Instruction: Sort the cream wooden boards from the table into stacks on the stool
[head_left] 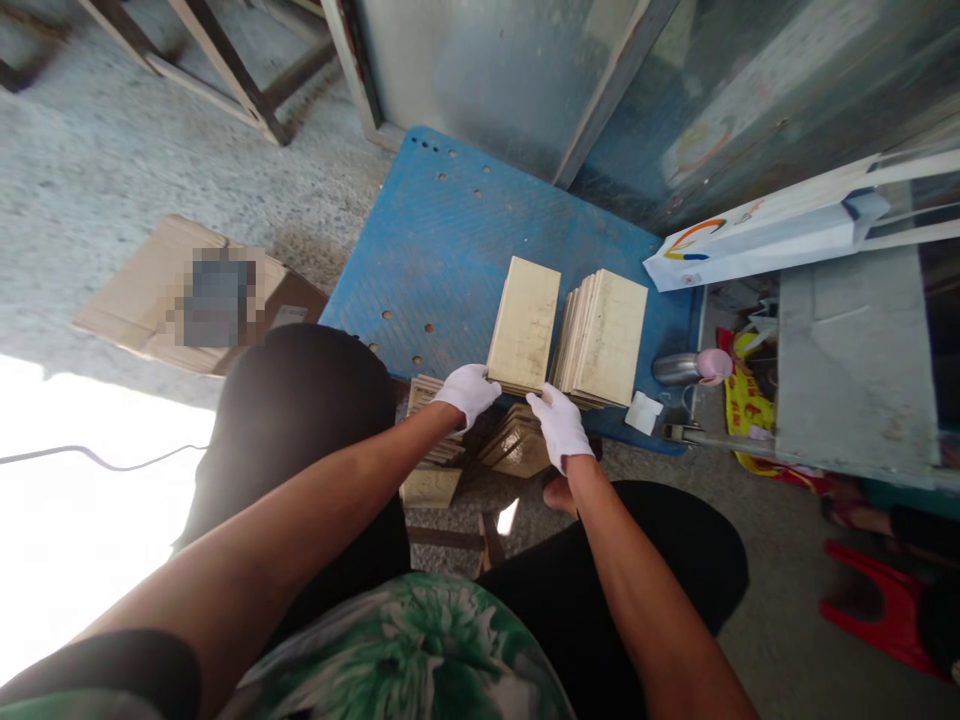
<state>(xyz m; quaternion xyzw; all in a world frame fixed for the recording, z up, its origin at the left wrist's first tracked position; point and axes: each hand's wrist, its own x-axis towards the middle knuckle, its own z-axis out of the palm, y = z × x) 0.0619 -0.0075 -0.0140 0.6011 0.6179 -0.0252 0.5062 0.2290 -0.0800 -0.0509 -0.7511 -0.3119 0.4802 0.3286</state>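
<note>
A stack of thin, cream-coloured rectangular panels [523, 320] lies on the blue plastic table [450, 235]; I cannot tell their material. My left hand [469, 393], in a white glove, grips the stack's near left corner. At its near right corner, my white-gloved right hand [561, 425] has thumb and fingers closed on the edge. Just to the right stands a second, uneven pile of similar panels [611, 335], some leaning on edge. Below the table edge, more panels [517, 445] sit low between my knees, partly covered by my hands.
A metal flask [675, 368] with a pink top and a crumpled white paper [643, 412] lie at the table's right. Beyond are a white paper bag [765, 235] and a grey metal surface [855, 360]. A cardboard box [150, 300] is left; a red stool [877, 600] stands lower right.
</note>
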